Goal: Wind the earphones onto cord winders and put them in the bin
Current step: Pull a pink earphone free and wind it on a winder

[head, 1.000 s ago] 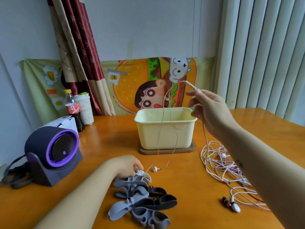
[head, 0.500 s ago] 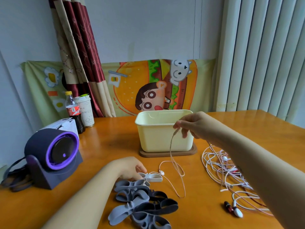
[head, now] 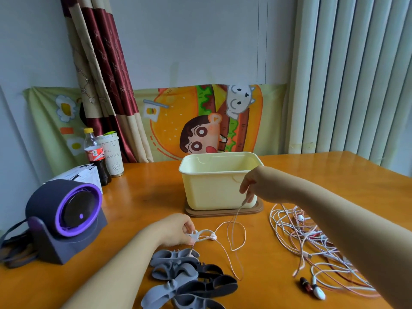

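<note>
My left hand pinches a white cord winder low over the table, just above a pile of grey and black winders. A thin pinkish-white earphone cord runs from that winder in loose loops on the table up to my right hand, which pinches its far end in front of the cream bin. An earbud of this cord lies beside the winder. The bin stands on a brown mat and looks empty from here.
A tangle of white and pink earphones lies at the right, under my right forearm. A purple-ringed dark device stands at the left, with a cola bottle and paper cup behind it.
My right hand has come down from above the bin to its front wall, letting the cord go slack into loops. My left hand has lifted the white winder off the pile.
</note>
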Available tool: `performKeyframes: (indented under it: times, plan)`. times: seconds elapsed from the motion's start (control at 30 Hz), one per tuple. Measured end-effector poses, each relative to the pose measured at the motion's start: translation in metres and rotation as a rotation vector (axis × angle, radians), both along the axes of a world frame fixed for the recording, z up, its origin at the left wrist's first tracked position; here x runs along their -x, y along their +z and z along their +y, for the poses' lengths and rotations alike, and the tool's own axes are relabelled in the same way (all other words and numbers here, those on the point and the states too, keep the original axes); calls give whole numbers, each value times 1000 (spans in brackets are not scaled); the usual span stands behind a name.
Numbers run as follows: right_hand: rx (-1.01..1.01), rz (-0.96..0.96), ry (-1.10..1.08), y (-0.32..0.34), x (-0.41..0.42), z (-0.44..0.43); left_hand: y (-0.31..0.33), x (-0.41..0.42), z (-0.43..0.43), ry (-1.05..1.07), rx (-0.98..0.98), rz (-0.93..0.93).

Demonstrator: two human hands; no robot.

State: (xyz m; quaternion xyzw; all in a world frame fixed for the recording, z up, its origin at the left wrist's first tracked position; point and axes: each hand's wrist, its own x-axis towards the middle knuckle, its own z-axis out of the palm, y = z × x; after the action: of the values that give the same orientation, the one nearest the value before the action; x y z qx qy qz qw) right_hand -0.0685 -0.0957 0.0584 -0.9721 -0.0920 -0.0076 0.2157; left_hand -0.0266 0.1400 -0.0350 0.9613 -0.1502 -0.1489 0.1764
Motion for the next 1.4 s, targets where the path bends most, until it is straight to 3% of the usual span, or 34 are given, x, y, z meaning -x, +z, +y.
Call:
performKeyframes:
  times: [0.13,0.23,0.37,0.47,0.97,1.17,1.4]
  plan:
    - [120,11,63,0,4,3,8,0,6,99,117,-75]
    - [298,8,142,4,7,3,28,5,4,132,382,-112]
    - [243,-91,210,24,0,6,58,16,-13,72,679,-61]
    - [152,-169,267,43,-3,9,70,18,-27,47,792,-20]
    - [68,-580,288,72,-5,25,102,26,-50,-59,935,-136]
    - [15,-655,250,91,-7,25,122,26,-54,-116,952,-310]
    - [-185,-776,100,110,-10,22,138,25,-53,-105,902,-396]
